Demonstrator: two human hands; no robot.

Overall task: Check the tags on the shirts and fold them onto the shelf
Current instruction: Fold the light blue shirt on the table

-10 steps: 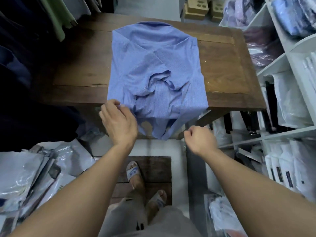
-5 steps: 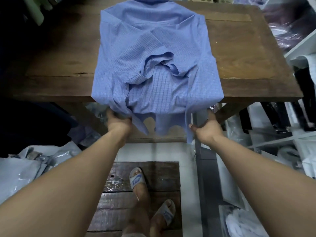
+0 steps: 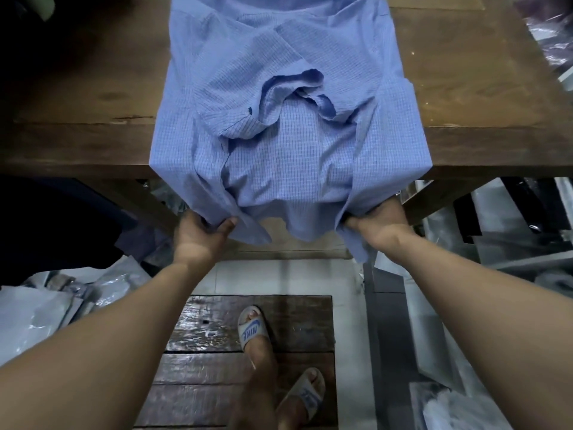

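A light blue checked shirt (image 3: 285,97) lies face down on the dark wooden table (image 3: 93,113), sleeves folded across its back, its hem hanging over the near edge. My left hand (image 3: 201,234) grips the hanging hem at its left corner, thumb on top of the cloth. My right hand (image 3: 378,221) grips the hem at its right corner, fingers tucked under the fabric. No tag shows in this view. The collar end of the shirt runs out of the top of the frame.
Plastic-wrapped garments (image 3: 46,305) are piled on the floor at the left. White shelving with bagged clothes (image 3: 527,231) stands at the right. Dark hanging clothes (image 3: 46,212) fill the left side. My sandalled feet stand on a wooden pallet (image 3: 217,361) below the table.
Both hands dropped below the table edge and took hold of the shirt's hanging hem corners. My head moved closer, so the shirt fills more of the view.
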